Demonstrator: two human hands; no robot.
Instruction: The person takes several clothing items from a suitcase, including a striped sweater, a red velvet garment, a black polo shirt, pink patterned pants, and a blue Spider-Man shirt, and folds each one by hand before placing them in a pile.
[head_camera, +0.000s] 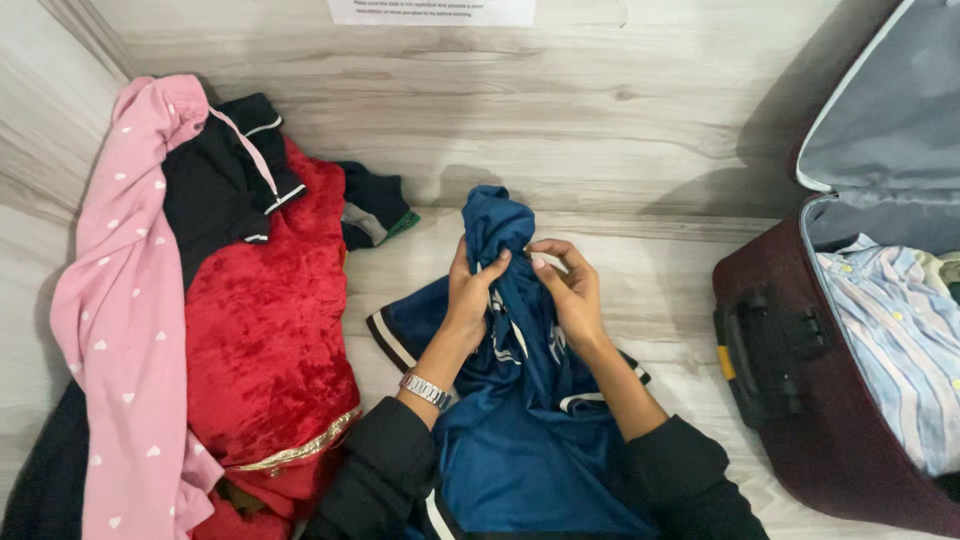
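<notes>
The left hand (470, 292) and the right hand (572, 292) both hold the blue jersey (520, 440), which lies on the pale wood-grain floor (640, 130) directly in front of the person, between a heap of clothes on the left and an open suitcase on the right. Each grip is clenched on cloth: the left fingers pinch a gathered fold near the upper end of the garment, and the right fingers close on the fabric just beside them, so that the top of the jersey stands bunched and raised while the lower part spreads flat toward the person's black sleeves. A metal wristwatch (426, 389) sits on the left wrist. The two hands work close together, apparently to keep the slack fabric under control at one point. To the left, a pink garment with white hearts (120, 320) drapes over a red velvet garment (270, 330) and a dark navy garment (215, 180), all touching in one pile. To the right, the maroon suitcase (790, 400) lies open with its lid raised, and a light blue striped shirt (900, 350) rests inside it, well apart from the jersey.
</notes>
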